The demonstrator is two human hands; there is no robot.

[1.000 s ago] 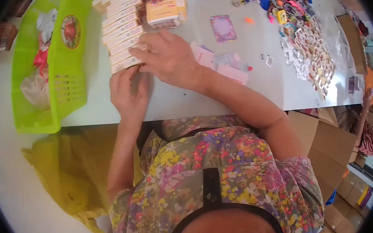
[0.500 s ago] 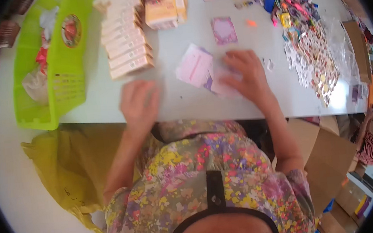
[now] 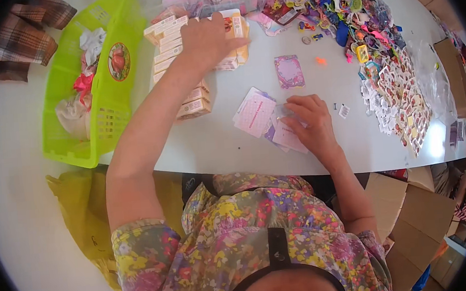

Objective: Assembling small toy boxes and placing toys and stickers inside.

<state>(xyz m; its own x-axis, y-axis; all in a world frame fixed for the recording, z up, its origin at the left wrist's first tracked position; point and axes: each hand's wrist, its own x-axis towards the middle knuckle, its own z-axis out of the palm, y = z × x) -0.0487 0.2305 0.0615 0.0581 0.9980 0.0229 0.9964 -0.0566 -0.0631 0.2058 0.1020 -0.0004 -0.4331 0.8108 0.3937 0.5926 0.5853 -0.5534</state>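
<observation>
My left hand [image 3: 204, 41] is stretched forward over the cream small boxes [image 3: 193, 107]. Its thumb stands apart from the fingers and lies by a yellowish box [image 3: 236, 29]; the fingertips are partly hidden among the boxes. Close to the table's front, my right hand [image 3: 313, 123] is curled above several pink and purple cards [image 3: 255, 114], fingers drawn toward the thumb. Something small and see-through shows at its fingertips, too unclear to name. Beyond that hand lies a single purple-bordered card [image 3: 290, 72].
On the left stands a green plastic basket [image 3: 69, 140] with cloth-like items inside. A heap of colourful trinkets [image 3: 351, 13] and many small labels [image 3: 400, 92] cover the right side, beside clear plastic [image 3: 432, 75]. A clear bin [image 3: 220, 2] sits at the back. Orange bits [image 3: 321, 60] lie mid-table.
My left hand has moved from the table's front edge, forward and right, onto the boxes. My right hand stays by the cards, its fingers more closed. The whole view has shifted slightly.
</observation>
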